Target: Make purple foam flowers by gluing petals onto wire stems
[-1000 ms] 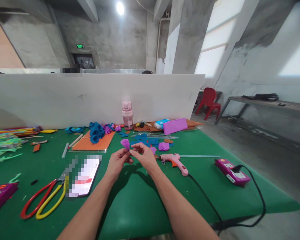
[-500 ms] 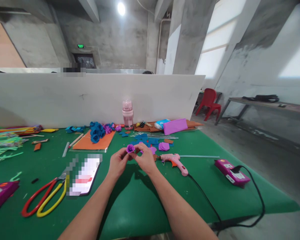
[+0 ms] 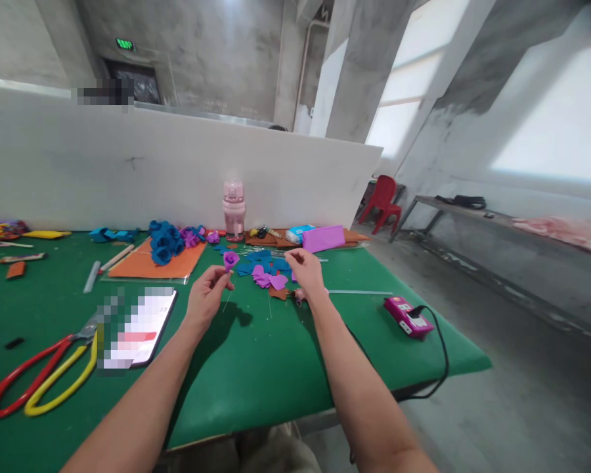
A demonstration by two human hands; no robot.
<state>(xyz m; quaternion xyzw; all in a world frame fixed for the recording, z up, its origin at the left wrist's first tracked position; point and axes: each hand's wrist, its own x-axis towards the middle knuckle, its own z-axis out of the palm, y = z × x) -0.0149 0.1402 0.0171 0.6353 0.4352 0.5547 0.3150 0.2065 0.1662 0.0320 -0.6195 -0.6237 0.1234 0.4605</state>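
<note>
My left hand [image 3: 207, 295] pinches a small purple paper flower [image 3: 231, 259] by its base, with the bloom facing up. Apart from it, to the right, my right hand [image 3: 306, 269] is raised with thumb and forefinger pressed together; whatever may be between them is too small to see. Purple petal pieces [image 3: 262, 277] lie between the two hands, with blue pieces [image 3: 261, 261] just behind. Below my right hand is a pink glue gun [image 3: 301, 297], mostly covered by my wrist. Thin pale strands hang near the flower and petals.
Red-and-yellow-handled scissors [image 3: 54, 368] and a phone [image 3: 165, 315] lie at left. Blue paper flowers [image 3: 165, 242] rest on an orange sheet [image 3: 128, 266]. A pink bottle [image 3: 234, 213] stands by the white partition [image 3: 177, 164]. A purple power strip [image 3: 408, 317] with a cord sits at right.
My hands have come apart. The flower stays in my left hand, while my right hand has let go of it and moved right, over the glue gun. The view has shifted and tilted.
</note>
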